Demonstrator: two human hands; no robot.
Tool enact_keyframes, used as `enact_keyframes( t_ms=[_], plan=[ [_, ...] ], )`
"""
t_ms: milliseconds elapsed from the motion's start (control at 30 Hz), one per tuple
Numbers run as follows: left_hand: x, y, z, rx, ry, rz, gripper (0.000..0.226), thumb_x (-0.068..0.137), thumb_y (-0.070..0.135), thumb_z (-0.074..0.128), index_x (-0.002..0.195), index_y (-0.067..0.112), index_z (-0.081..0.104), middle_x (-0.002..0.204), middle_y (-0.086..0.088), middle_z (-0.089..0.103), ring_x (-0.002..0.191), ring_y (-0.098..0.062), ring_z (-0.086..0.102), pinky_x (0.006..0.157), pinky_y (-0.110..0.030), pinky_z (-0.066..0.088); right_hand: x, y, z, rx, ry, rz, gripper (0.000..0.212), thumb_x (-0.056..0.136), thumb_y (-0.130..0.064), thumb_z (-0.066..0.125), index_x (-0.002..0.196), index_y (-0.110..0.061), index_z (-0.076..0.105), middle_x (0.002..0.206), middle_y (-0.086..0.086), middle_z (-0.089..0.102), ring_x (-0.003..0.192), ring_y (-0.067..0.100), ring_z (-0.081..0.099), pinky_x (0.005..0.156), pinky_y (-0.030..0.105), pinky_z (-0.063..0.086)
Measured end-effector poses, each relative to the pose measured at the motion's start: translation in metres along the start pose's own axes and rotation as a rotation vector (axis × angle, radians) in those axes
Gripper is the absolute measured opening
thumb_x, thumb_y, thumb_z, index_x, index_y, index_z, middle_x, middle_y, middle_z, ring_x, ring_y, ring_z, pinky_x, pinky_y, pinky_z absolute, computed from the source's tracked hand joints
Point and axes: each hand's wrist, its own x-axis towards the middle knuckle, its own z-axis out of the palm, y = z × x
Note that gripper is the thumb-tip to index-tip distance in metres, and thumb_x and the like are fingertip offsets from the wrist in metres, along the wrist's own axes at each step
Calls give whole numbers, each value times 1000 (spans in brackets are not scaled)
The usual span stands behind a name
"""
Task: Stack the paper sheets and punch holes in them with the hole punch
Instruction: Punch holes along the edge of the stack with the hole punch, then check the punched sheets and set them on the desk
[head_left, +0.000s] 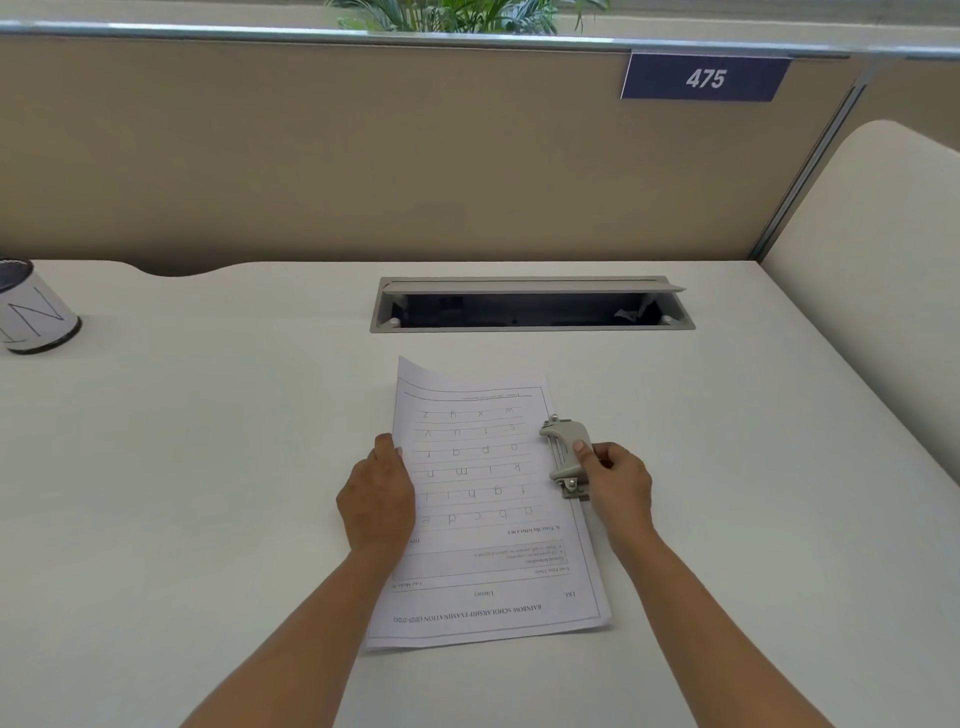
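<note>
The white desk (208, 493) carries an open cable hatch (530, 304) and, nearer the person, the paper sheets (483, 519), gathered into one pile near the middle, print upward, far left corner slightly curled. The left hand (379, 499) rests on the pile's left edge, its grip spread, fingers laid on the paper. The right hand (618, 483) has its grip closed round the hole punch (569, 452), thumb on the lever. The hole punch sits over the pile's right edge, about midway along. Stacking appears done, with punching in hand. Whether the edge is fully seated in the slot cannot be told. The next move calls for a firm downward press on the lever, with the left hand pinning the pile against sliding.
</note>
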Motion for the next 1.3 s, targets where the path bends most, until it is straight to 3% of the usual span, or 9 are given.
enact_keyframes(
  t_ms=[133,200,500,633,933,1033,1100,1200,1300],
  plan=[
    [0,0,-1,-2,-5,11,28,98,21,29,112,5,48,79,-15,63,70,-29,53,58,-32,34,3,0,-4,-13,15,28,22,90,-29,56,83,-9,62,76,4,62,64,14,54,52,21,39],
    [0,0,-1,-1,-4,11,28,98,21,29,111,6,48,79,-14,63,68,-26,48,58,-31,33,5,1,-8,-23,28,40,23,90,-30,56,84,-9,62,75,4,60,61,12,51,50,21,36],
    [0,0,0,-2,-3,29,28,98,21,28,112,5,48,80,-15,64,74,-31,56,58,-32,34,15,4,-26,5,97,92,25,91,-28,55,93,-4,64,84,7,61,64,11,50,50,20,34],
    [0,-1,0,-7,2,32,28,98,21,29,112,5,48,80,-16,64,73,-32,57,58,-33,35,20,4,-34,6,128,98,27,91,-27,55,96,-2,63,86,8,60,74,20,53,51,21,34],
    [0,-2,1,-37,24,24,27,98,20,32,107,3,50,75,-17,63,65,-28,50,55,-32,33,20,3,-38,32,168,89,32,91,-33,53,98,-3,63,93,9,62,82,22,54,58,25,40],
    [2,-3,2,-46,30,15,28,98,22,31,107,3,49,75,-16,63,63,-26,46,55,-31,33,14,0,-36,-68,267,6,28,91,-30,53,98,-4,62,106,14,59,97,28,54,76,33,44],
    [1,-2,1,-63,40,12,27,98,22,31,106,3,49,73,-17,63,60,-25,44,55,-31,32,7,-3,-34,-147,347,-126,20,91,-22,54,97,-4,61,109,14,57,104,29,50,77,32,39],
    [0,-3,1,-101,48,14,27,98,21,31,108,3,48,72,-17,63,58,-25,43,56,-31,32,-6,-10,-31,-256,380,-384,11,88,-10,56,94,-2,61,103,11,57,98,27,50,72,29,38],
    [1,-4,0,-194,49,6,26,99,21,32,110,3,47,66,-11,56,58,-26,44,59,-31,34,-12,-15,-30,-265,232,-500,8,88,-5,56,92,-3,62,98,7,58,83,20,53,72,30,46]
  ],
)
